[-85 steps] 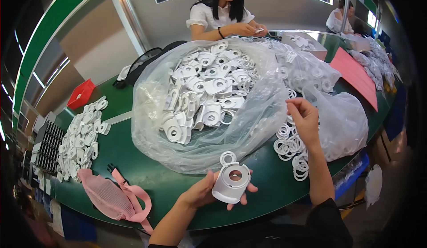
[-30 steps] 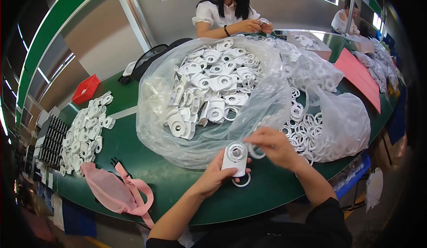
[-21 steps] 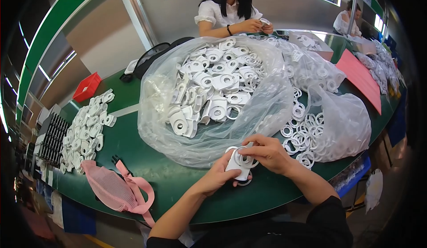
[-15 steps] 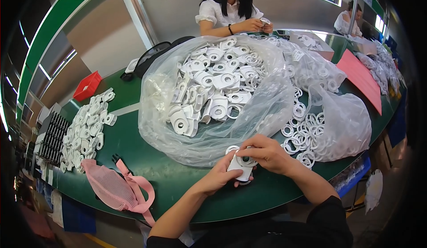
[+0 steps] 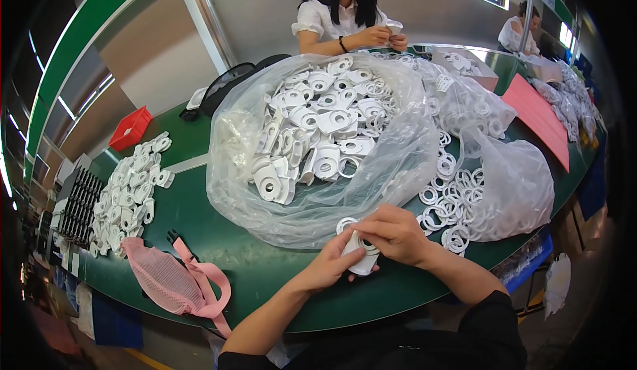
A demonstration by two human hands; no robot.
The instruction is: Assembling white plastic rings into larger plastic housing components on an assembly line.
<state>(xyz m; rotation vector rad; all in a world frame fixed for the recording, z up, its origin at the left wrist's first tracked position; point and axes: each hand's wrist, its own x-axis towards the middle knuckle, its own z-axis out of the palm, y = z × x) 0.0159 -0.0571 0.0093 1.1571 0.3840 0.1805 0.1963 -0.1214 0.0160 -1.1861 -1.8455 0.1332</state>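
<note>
Both the left hand (image 5: 328,267) and right hand (image 5: 393,233) pinch a white plastic housing (image 5: 361,254), its long axis seemingly tilted up-left toward the clear bag (image 5: 398,164).

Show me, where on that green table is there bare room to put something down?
Bare green table lies between the laid-out white parts and the big clear bag, above the pink mesh pouch. Right of both hands, loose white rings crowd it.

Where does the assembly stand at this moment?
Done: a pile of finished white parts lies at the left. In hand: left hand holds a white housing while right hand presses on it. Left: the big bag of housings and loose rings.
</note>
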